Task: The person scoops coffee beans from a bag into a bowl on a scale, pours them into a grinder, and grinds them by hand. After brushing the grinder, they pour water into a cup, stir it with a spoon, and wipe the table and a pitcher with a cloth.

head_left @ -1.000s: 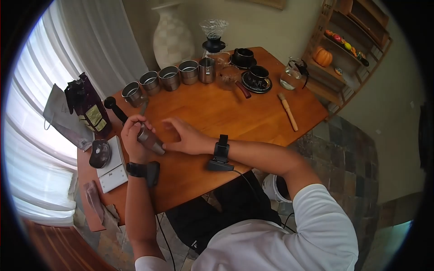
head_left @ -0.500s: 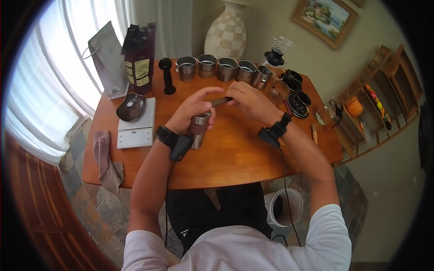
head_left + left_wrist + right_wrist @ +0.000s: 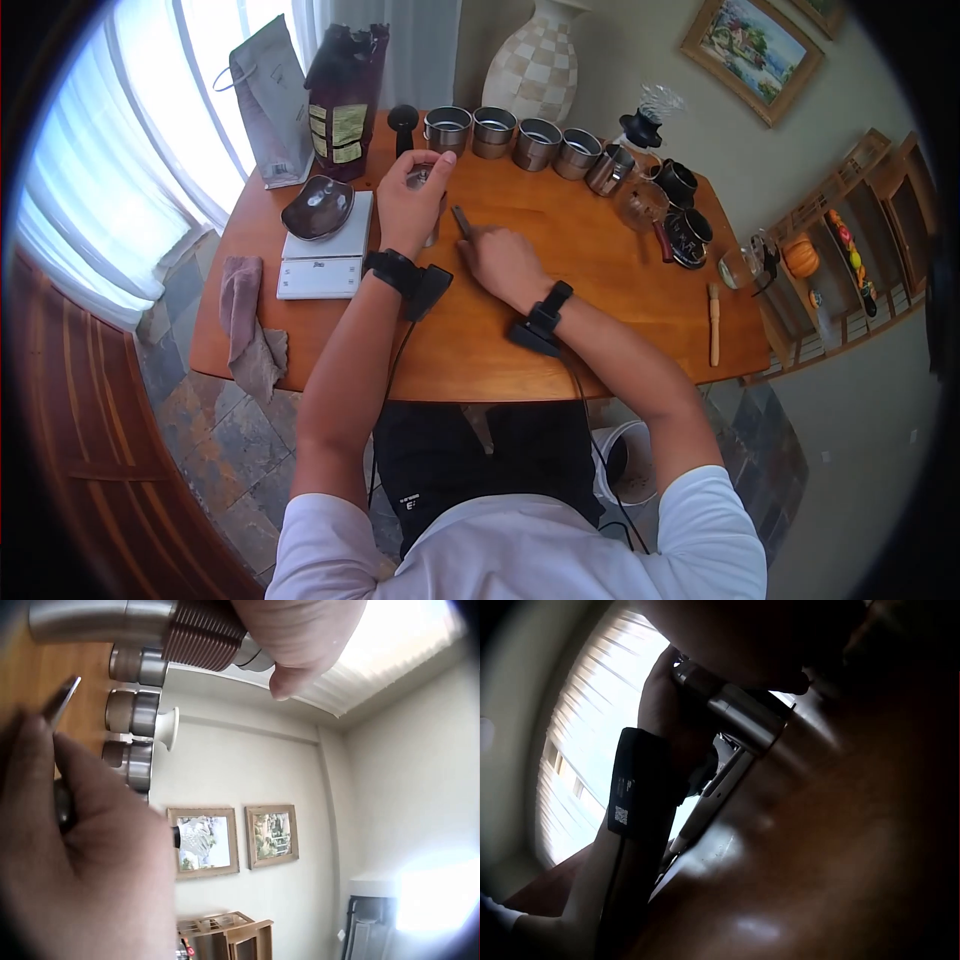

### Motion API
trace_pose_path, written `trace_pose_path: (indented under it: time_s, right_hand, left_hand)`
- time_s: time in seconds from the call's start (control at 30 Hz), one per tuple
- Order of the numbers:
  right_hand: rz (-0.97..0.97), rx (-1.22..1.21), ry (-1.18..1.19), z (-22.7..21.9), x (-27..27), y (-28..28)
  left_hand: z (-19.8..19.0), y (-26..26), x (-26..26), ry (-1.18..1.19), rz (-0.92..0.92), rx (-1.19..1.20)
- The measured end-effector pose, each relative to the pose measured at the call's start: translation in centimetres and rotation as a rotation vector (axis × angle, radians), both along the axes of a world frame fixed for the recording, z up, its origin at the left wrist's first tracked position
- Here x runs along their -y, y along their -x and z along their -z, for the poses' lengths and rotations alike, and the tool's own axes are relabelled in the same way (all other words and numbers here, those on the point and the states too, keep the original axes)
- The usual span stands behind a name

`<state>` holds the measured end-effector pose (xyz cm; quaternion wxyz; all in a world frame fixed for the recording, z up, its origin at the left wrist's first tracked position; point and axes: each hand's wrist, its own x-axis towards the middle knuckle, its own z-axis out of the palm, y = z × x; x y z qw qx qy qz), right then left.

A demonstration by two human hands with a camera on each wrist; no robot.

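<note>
Curtains (image 3: 150,150), white and sheer, glow at the head view's upper left, beyond our glossy orange-brown wooden table (image 3: 600,330). Near the frame's centre, our left hand (image 3: 412,210) curls round a silver metal cylinder with ribbed brown band (image 3: 202,636); our right hand (image 3: 505,262) pinches a flat metal bar (image 3: 461,222). Left wrist view shows those ribs; only head view shows a pinkish-brown cloth (image 3: 243,310), lower left.

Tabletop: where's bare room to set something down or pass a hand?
The widest patch of table lies between the right hand and the wooden brush; it continues up between that hand and the steel cups. The far edge is crowded from the purple bag to the black cups, as is the left side, with scale and cloth.
</note>
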<state>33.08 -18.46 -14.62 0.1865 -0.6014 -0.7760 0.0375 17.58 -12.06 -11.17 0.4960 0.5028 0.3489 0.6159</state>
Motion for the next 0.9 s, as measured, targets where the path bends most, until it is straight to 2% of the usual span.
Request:
trace_pose_path:
  time_s: [0.13, 0.17, 0.23, 0.53, 0.63, 0.7, 0.73, 0.8, 0.83, 0.9]
  right_hand:
    - [-0.02, -0.032, 0.085, -0.6, -0.9, 3.5]
    - [-0.082, -0.015, 0.087, -0.4, -1.3, 3.6]
    - [-0.139, 0.0, 0.085, -0.2, -1.6, 3.4]
    - [-0.18, -0.164, 0.057, 0.5, 0.1, 2.2]
    - [-0.26, -0.237, -0.053, 1.0, 0.0, 1.9]
    - [-0.259, -0.232, 0.105, 0.5, 0.1, 1.4]
    - [-0.253, -0.238, 0.1, 0.7, 0.1, 1.3]
    - [-0.295, -0.302, 0.043, 1.4, 0.5, 0.4]
    - [-0.262, -0.299, 0.036, 1.1, 1.4, -0.5]
    - [-0.225, -0.353, 0.101, -0.1, 4.1, -2.2]
  left_hand:
    - [-0.1, 0.6, -0.5, -0.084, -0.028, -0.11]
    - [0.0, 0.8, -0.8, -0.09, -0.017, -0.116]
    - [0.2, 1.5, -1.4, -0.237, -0.108, -0.217]
    - [1.1, 2.4, -2.6, -0.203, -0.133, -0.313]
    - [1.3, 2.4, -2.8, -0.263, -0.161, -0.324]
    - [1.1, 2.5, -2.5, -0.242, -0.172, -0.347]
    - [1.0, 2.5, -2.3, -0.247, -0.165, -0.351]
    - [1.0, 1.8, -1.9, -0.383, -0.311, -0.394]
    - [0.9, 1.5, -1.7, -0.39, -0.28, -0.383]
    - [0.4, 1.5, -1.4, -0.55, -0.44, -0.497]
